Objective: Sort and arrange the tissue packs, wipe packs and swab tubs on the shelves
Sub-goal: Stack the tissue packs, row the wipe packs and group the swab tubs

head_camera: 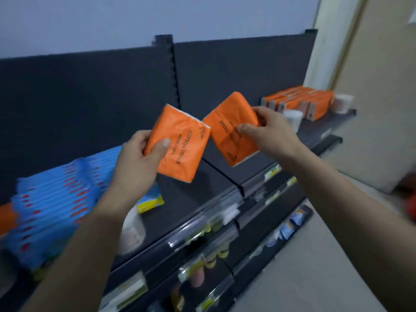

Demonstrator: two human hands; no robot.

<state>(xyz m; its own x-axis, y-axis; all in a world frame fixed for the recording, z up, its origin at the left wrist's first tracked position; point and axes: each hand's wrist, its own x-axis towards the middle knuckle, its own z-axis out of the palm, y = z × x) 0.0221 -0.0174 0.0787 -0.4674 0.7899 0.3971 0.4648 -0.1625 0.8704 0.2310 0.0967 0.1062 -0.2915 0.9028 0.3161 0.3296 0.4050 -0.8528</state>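
Dark shelving point(67, 104) against a pale wall point(112, 19), grey floor point(326, 266)

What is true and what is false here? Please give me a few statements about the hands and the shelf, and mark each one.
1. The left hand grips the left orange pack, and the right hand grips the right orange pack. True.
2. Both held packs rest on the top shelf. False: both are held in the air above it.
3. A row of orange packs stands at the shelf's far right end. True.
4. The blue packs lie right of the hands. False: they lie on the left.
5. A white tub stands near the row of orange packs. True.
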